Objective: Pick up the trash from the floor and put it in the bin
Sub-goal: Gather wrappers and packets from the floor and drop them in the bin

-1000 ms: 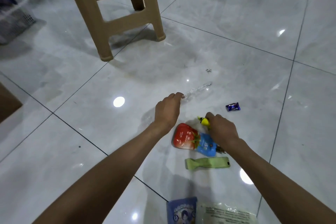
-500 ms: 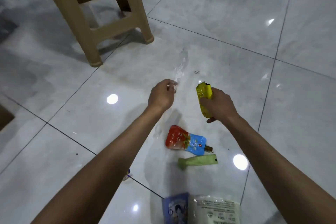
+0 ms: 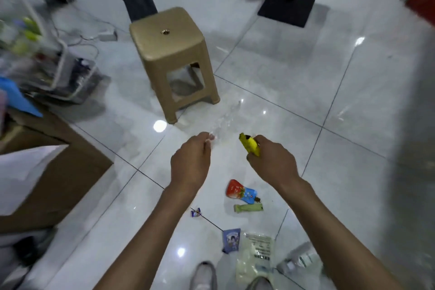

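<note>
Both hands have risen well off the floor since half a second ago, and the view now takes in the whole tan stool [image 3: 173,54] and a cardboard box [image 3: 54,172] at the left. Curled fingers of the left hand [image 3: 190,162] pinch one end of a clear plastic wrapper [image 3: 226,117], which trails away toward the stool's foot. Beside it, the right hand [image 3: 273,160] is clenched around a yellow wrapper [image 3: 249,145], whose top sticks out above the fist. Below the hands, litter lies on the tiled floor [image 3: 329,77]: a red and blue pouch [image 3: 241,193], a green wrapper [image 3: 248,207] just beside it, a small candy wrapper [image 3: 195,213], a blue packet [image 3: 231,240] and a pale bag [image 3: 256,256]
</note>
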